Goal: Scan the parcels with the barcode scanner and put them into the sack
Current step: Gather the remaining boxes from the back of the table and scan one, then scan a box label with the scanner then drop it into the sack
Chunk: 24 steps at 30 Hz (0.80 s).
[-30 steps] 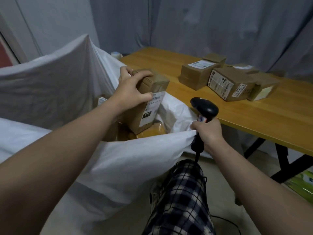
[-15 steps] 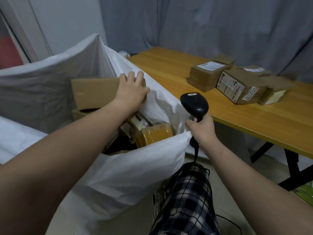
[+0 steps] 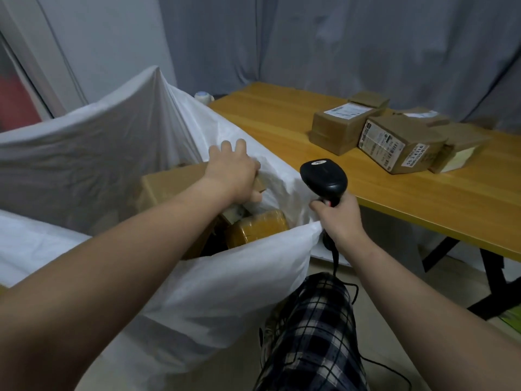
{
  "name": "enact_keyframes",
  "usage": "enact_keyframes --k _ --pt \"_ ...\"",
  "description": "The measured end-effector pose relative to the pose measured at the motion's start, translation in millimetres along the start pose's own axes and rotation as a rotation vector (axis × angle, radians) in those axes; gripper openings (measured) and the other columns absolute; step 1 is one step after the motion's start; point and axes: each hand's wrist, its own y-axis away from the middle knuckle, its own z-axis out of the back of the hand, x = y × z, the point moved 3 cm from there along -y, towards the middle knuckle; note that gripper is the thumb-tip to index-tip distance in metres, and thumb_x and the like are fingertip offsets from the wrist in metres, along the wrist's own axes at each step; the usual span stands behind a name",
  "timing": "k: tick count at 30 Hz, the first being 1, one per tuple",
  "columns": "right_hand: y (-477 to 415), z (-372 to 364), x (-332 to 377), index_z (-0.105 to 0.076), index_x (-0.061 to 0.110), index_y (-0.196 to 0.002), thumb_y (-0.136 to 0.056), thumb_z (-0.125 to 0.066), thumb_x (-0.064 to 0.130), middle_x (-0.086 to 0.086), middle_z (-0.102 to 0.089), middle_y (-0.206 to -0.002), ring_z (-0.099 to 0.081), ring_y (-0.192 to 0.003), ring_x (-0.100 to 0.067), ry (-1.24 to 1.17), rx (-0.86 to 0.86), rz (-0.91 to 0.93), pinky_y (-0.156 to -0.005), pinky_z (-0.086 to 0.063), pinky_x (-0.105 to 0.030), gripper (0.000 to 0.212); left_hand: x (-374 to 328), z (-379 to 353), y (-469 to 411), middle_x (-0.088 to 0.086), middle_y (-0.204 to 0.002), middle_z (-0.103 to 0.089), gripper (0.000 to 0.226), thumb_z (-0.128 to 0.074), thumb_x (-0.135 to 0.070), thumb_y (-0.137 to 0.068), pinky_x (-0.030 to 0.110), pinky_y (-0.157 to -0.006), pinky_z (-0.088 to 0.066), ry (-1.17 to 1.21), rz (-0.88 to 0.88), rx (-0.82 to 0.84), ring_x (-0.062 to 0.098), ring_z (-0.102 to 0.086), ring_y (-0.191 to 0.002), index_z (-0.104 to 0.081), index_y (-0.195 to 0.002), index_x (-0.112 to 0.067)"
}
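Box (image 3: 174, 184) now flat in sack (image 3: 225, 277), upright a second ago; my left hand (image 3: 231, 174) grips its end, right hand (image 3: 339, 220) clasps scanner (image 3: 324, 179). More parcels (image 3: 394, 145) wait.

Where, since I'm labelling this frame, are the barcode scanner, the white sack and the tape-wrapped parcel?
barcode scanner (image 3: 323, 176), head view, top of its black head
white sack (image 3: 239, 277), head view, near wall
tape-wrapped parcel (image 3: 258, 225), head view, glossy top face

Light wooden table (image 3: 394, 198) on black legs, out at about 2 o'clock. Small cluster of brown cardboard parcels (image 3: 400, 145) sits on it, packed right against each other, white labels showing.
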Motion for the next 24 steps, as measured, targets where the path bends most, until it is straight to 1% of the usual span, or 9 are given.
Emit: enact_keyframes --k 3,5,9,12,14,16,18,21,24 --pt "4 6 0 -0.052 0.017 -0.078 -0.08 -0.065 0.001 0.003 -0.051 -0.068 -0.05 -0.066 -0.013 0.012 0.007 -0.004 -0.061 -0.039 -0.026 0.02 -21 -6 12 0.012 -0.128 -0.038 0.066 -0.059 -0.062 -0.077 0.045 -0.093 -0.035 -0.005 -0.12 0.09 0.034 -0.04 -0.115 -0.048 -0.135 -0.032" --pt "7 12 1 -0.051 0.018 -0.077 -0.08 -0.064 0.001 0.003 -0.05 -0.068 -0.049 -0.065 -0.012 0.021 0.007 -0.001 -0.059 -0.037 -0.026 0.021 -36 -10 19 0.012 -0.135 -0.036 0.068 -0.061 -0.057 -0.079 0.043 -0.097 -0.033 -0.024 -0.228 0.159 0.035 -0.038 -0.121 -0.043 -0.139 -0.033" --pt "13 23 1 -0.042 0.024 -0.066 -0.081 -0.063 -0.002 0.004 -0.044 -0.062 -0.043 -0.058 -0.01 0.008 0.002 0.004 -0.055 -0.032 -0.025 0.036 -40 -7 23 0.015 -0.142 -0.028 0.065 -0.063 -0.042 -0.083 0.046 -0.102 -0.031 -0.198 -0.318 -0.004 0.039 -0.036 -0.124 -0.037 -0.141 -0.028" --pt "13 22 -1 -0.041 0.021 -0.065 -0.081 -0.062 -0.002 0.003 -0.042 -0.061 -0.04 -0.057 -0.01 0.016 0.008 0.007 -0.055 -0.032 -0.024 0.035 -15 -8 18 0.016 -0.143 -0.023 0.071 -0.067 -0.036 -0.081 0.047 -0.106 -0.032 -0.214 -0.301 -0.072 0.038 -0.035 -0.125 -0.03 -0.14 -0.025" --pt "11 19 -2 -0.042 0.018 -0.066 -0.081 -0.062 -0.002 0.002 -0.042 -0.062 -0.041 -0.057 -0.01 0.014 0.002 -0.002 -0.055 -0.032 -0.024 0.032 5 -22 17 0.016 -0.144 -0.024 0.074 -0.069 -0.037 -0.081 0.046 -0.107 -0.034 -0.165 -0.239 0.007 0.037 -0.035 -0.127 -0.027 -0.141 -0.024" --pt "9 15 -3 -0.046 0.017 -0.07 -0.081 -0.063 0.001 0.001 -0.046 -0.065 -0.045 -0.061 -0.011 0.01 -0.008 0.003 -0.057 -0.035 -0.024 0.026 17 -41 19 0.017 -0.149 -0.02 0.069 -0.065 -0.031 -0.085 0.052 -0.11 -0.03 -0.143 -0.139 0.122 0.04 -0.031 -0.134 -0.026 -0.142 -0.023" --pt "7 13 -5 -0.054 0.016 -0.079 -0.082 -0.066 0.006 0.001 -0.053 -0.071 -0.051 -0.068 -0.012 0.003 -0.014 0.012 -0.06 -0.039 -0.024 0.015 19 -51 18 0.019 -0.151 -0.019 0.067 -0.061 -0.037 -0.087 0.058 -0.111 -0.024 -0.131 -0.061 0.167 0.04 -0.028 -0.137 -0.028 -0.142 -0.02" --pt "-1 17 -7 -0.063 0.012 -0.093 -0.082 -0.069 0.015 -0.001 -0.061 -0.078 -0.056 -0.074 -0.011 0.023 -0.035 0.022 -0.062 -0.043 -0.025 0.013 3 -41 5 0.015 -0.143 -0.033 0.059 -0.052 -0.043 -0.089 0.056 -0.111 -0.025 -0.118 -0.076 0.03 0.036 -0.035 -0.131 -0.036 -0.139 -0.016" --pt "-18 28 -6 -0.064 0.011 -0.089 -0.08 -0.07 0.021 -0.003 -0.062 -0.075 -0.059 -0.073 -0.019 0.077 -0.063 0.032 -0.066 -0.044 -0.032 0.015 -23 -24 -18 0.014 -0.141 -0.036 0.053 -0.047 -0.039 -0.091 0.052 -0.112 -0.025 -0.061 -0.133 -0.106 0.034 -0.036 -0.13 -0.038 -0.137 -0.014"
